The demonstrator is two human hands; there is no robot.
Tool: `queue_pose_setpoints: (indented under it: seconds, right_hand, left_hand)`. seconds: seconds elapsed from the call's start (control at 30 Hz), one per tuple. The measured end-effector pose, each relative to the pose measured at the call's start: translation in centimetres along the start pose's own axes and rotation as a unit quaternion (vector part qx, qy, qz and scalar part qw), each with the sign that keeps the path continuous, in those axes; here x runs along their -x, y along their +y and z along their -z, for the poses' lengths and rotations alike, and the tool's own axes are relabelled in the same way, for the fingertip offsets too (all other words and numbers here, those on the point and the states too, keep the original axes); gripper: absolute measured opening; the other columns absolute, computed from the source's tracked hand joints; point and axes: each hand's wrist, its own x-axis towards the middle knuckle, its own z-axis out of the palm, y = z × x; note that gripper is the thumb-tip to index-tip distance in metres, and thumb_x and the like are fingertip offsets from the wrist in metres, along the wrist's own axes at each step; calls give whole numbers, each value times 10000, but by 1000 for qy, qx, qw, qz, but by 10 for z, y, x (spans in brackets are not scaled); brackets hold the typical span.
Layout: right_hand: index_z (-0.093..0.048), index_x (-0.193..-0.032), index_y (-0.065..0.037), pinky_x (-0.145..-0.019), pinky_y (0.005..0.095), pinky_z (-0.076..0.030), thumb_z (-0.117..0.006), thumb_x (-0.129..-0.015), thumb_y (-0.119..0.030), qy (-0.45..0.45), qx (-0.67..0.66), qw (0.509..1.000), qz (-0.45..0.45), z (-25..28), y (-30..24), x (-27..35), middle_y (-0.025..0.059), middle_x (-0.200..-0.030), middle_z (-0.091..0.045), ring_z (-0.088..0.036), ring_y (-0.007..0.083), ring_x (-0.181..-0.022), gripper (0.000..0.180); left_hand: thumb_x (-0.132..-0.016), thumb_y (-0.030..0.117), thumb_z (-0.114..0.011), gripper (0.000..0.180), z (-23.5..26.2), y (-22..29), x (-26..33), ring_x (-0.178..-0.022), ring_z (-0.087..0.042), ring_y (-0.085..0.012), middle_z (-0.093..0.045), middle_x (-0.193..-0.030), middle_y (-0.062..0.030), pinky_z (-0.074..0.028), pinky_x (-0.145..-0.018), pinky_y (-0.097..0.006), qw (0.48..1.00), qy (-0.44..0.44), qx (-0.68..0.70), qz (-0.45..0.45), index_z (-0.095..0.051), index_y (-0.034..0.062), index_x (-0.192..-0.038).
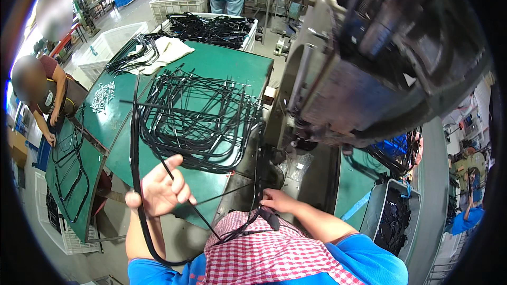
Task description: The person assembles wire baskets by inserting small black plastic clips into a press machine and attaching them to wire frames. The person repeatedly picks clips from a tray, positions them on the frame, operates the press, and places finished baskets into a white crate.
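a bent black tubular frame (135, 150) stands upright between seven and nine o'clock, its curved end low near the wearer's checked apron (264, 256). the left hand (162, 189), at eight o'clock, has its palm up and fingers half curled, the frame's outer tube lying between thumb and palm and a thin rod passing among the fingers. the right hand (278, 200), toward five-thirty, closes its fingers on the frame's other side. beyond, at nine to ten o'clock, a tangled stack of black frames (198, 150) rests on the green counter (253, 66), with small metal pins (103, 97) farther out at nine and a white cloth (171, 50) at ten-thirty. a large machine (343, 89) looms at two o'clock.
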Motion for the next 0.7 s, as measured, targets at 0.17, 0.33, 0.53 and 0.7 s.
queue_pose_setpoints:
  seconds: [0.17,0.33,0.53,0.7]
  right_hand:
    - [-651,-981,-39,-709,321,-499,-632,-852,-179,323,154,934,-16,107,13,20,115,-835,-670,-637,185,-747,191]
    - [-587,-1095,-43,-796,373,-466,-586,-878,-189,444,248,853,120,196,72,-47,121,-1014,-636,-596,235,-898,261]
    - [-572,-1138,-52,-889,402,-417,-583,-852,-234,407,308,857,65,215,80,-87,150,-1124,-593,-531,311,-1028,339]
    - [-560,-1173,-60,-967,425,-376,-579,-829,-271,395,299,865,86,215,74,-96,175,-1215,-557,-478,374,-1136,404]
  left_hand:
    - [-559,346,-784,1073,-57,-56,30,-860,-479,-210,-453,-921,-70,-399,-813,-396,997,61,-26,50,-234,-21,-1404]
    - [-595,367,-755,1012,-111,-90,33,-830,-429,-177,-426,-896,-68,-361,-769,-331,954,101,-177,218,-266,-71,-1366]
    - [-652,462,-722,961,-114,-145,16,-808,-398,-139,-417,-897,-22,-335,-737,-277,931,180,-159,274,-314,-52,-1354]
    - [-791,254,-620,667,-90,-168,-3,-783,-400,-58,-427,-894,33,-364,-712,-198,919,129,-209,308,-355,-10,-1343]
